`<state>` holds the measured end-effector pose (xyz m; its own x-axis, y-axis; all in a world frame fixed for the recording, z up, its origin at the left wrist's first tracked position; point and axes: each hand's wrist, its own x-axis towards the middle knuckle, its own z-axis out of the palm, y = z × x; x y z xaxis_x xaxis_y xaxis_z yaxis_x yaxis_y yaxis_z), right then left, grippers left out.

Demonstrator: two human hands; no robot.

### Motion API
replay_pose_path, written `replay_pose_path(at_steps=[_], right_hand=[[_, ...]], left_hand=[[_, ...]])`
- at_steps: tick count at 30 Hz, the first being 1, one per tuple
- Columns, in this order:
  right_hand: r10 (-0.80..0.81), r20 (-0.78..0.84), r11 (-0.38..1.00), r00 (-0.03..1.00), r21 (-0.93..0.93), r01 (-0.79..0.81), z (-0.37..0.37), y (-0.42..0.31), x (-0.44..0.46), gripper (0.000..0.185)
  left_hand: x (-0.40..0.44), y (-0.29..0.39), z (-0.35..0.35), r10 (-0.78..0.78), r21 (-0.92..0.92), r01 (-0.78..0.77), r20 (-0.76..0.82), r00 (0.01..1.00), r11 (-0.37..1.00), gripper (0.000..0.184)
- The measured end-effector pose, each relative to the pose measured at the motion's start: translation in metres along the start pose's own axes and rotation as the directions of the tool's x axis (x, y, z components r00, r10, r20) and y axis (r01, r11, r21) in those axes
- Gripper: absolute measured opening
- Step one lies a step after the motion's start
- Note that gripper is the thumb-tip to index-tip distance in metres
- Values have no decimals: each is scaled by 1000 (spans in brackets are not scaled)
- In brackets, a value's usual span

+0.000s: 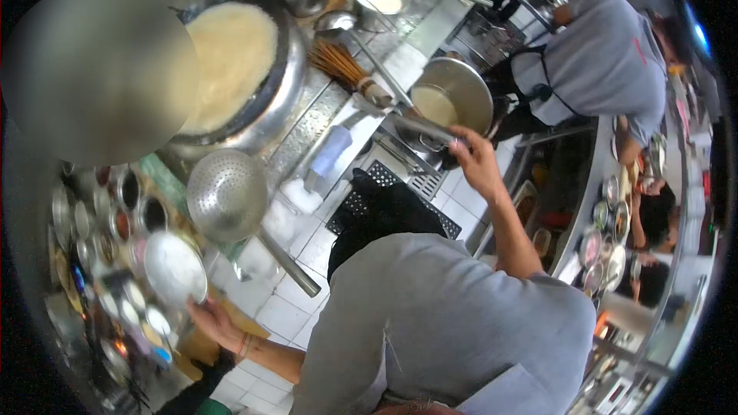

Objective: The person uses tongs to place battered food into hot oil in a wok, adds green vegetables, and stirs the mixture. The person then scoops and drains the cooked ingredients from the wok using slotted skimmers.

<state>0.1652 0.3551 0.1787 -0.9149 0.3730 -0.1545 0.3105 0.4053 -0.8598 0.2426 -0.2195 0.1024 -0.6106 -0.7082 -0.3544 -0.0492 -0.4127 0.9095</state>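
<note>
My left hand (215, 324) grips the near rim of a round bowl (176, 265) with white contents; whether they are powder or liquid I cannot tell. Up at the right, the fingers of my right hand (475, 160) are wrapped round a thick metal handle (427, 127); what lies at its far end is unclear. Close by that handle runs the long shaft of a ladle (336, 21). A perforated strainer (227, 194) with a tubular handle lies between my left hand and a large wok (296, 69) of pale, cloudy liquid.
A bamboo brush (342, 65) rests on the counter beside the wok. A deep steel pot (473, 92) with pale liquid stands beyond my right hand. Several seasoning containers (123, 223) crowd the left. Another person (607, 61) bends at the upper right. A blurred round shape (92, 77) covers the upper left.
</note>
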Motion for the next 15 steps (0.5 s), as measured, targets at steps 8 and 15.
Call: replay_pose_path(at_steps=[8,15], right_hand=[[-157,-137,753,978,-657,29,-9,141,-37,22],[74,-46,516,996,-853,-78,53,281,79,17]], left_hand=[[31,-20,23,-173,-119,180,67,983,976,26],[-18,-7,51,471,503,-778,620,628,376,29]])
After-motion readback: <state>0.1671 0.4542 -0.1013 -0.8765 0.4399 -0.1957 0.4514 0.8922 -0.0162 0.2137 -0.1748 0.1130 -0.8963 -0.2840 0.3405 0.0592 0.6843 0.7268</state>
